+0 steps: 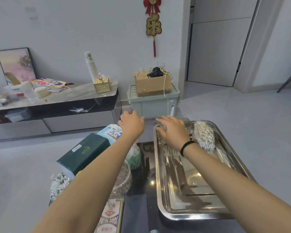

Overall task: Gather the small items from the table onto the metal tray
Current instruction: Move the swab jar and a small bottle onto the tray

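Over the far end of the metal tray (173, 206), the right hand (174, 132) reaches palm-down with fingers curled around something clear, seemingly a small glass item (186, 122) at the tray's far rim; whether it truly grips it I cannot tell, since the fingers hide the contact. A black band (186, 147) circles that wrist. The left hand (132, 122) stretches forward beyond the table's far edge, fingers loosely spread and holding nothing. Just right of the right hand, a clear pack of cotton swabs (205, 135) lies inside the tray near its far right corner. Under the left forearm sit a dark green tissue pack (84, 153) and a white-and-blue packet (112, 132) beyond it. Nearer, on the dark table (138, 214), a second bundle of cotton swabs (59, 184) lies at the left edge, a clear glass bowl (123, 179) stands beside the forearm, a greenish clear container (134, 157) stands behind the bowl, and a printed tin (110, 216) lies closest to the camera
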Demonstrator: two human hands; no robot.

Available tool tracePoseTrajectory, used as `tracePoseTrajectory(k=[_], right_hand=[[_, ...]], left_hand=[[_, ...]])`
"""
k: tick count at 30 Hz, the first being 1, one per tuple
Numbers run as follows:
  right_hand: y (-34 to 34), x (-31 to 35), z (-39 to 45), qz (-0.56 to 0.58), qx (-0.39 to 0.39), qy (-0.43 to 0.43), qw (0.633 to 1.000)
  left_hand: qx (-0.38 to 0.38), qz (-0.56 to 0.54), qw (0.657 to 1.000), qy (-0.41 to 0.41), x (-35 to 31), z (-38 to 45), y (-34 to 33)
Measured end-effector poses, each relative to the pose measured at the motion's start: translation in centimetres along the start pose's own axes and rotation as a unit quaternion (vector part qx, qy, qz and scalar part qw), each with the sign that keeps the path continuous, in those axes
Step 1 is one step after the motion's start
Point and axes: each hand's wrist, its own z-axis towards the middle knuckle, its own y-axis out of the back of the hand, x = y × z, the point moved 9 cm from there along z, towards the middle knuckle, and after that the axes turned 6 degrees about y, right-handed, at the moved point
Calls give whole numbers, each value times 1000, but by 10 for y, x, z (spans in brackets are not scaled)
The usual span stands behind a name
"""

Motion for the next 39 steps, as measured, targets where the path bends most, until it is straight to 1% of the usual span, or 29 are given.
tracePoseTrajectory(k=[2, 4, 7, 8, 12, 15, 17, 19, 22, 24, 26, 28, 33, 37, 39], right_hand=[[-11, 3, 13, -8, 6, 9, 1000], [-17, 3, 20, -9, -1, 5, 1000], [-24, -4, 24, 3, -6, -9, 1000], [-26, -5, 24, 11, -2, -12, 1000], [-28, -10, 22, 60, -3, -21, 998], [-19, -9, 14, 98, -9, -27, 995], [-7, -6, 7, 123, -17, -25, 992], [7, -3, -2, 186, -26, -38, 981], [30, -2, -19, 311, -57, -70, 946], [42, -9, -33, 356, -80, -100, 925], [47, -21, -51, 384, -82, -138, 909], [49, -36, -71, 405, -78, -178, 894], [61, -73, -123, 364, -61, -216, 904], [63, -109, -148, 381, -86, -268, 881], [62, -122, -153, 374, -99, -280, 879]], left_hand=[[12, 37, 999, 16, 10, 18, -8], [36, 41, 998, 33, 19, 30, -18], [68, -31, 996, 45, 26, 37, -28], [65, -52, 995, 46, 27, 37, -27], [45, -74, 996, 36, 26, 31, -19], [53, -145, 988, 33, 21, 20, -11], [40, -187, 981, 2, 9, 8, 3], [10, -215, 975, -48, -6, -10, 25], [-4, -229, 966, -116, -31, -43, 47], [25, -253, 957, -143, -46, -64, 45], [71, -278, 945, -155, -59, -87, 35], [102, -278, 941, -164, -70, -108, 21], [173, -285, 929, -159, -96, -148, -25], [229, -302, 916, -130, -118, -165, -60], [229, -311, 914, -123, -128, -167, -69]])
